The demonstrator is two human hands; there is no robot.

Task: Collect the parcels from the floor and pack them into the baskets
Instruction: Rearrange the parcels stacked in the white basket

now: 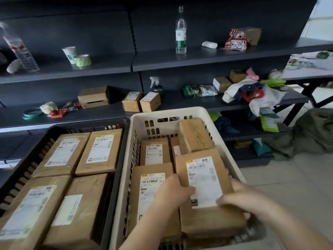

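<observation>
A cream basket on the right holds several brown cardboard parcels. Both my hands hold the front right parcel, which carries a white label. My left hand grips its left edge with the thumb on top. My right hand grips its near right corner, fingers curled over the label. Beside it in the same basket lies another labelled parcel, and a tilted parcel leans at the back. A black basket on the left is packed with several large parcels.
Dark metal shelves stand behind the baskets, with a water bottle, paper cups, tape rolls, a spray bottle, small boxes and bags. A heap of cloth lies on the tiled floor to the right.
</observation>
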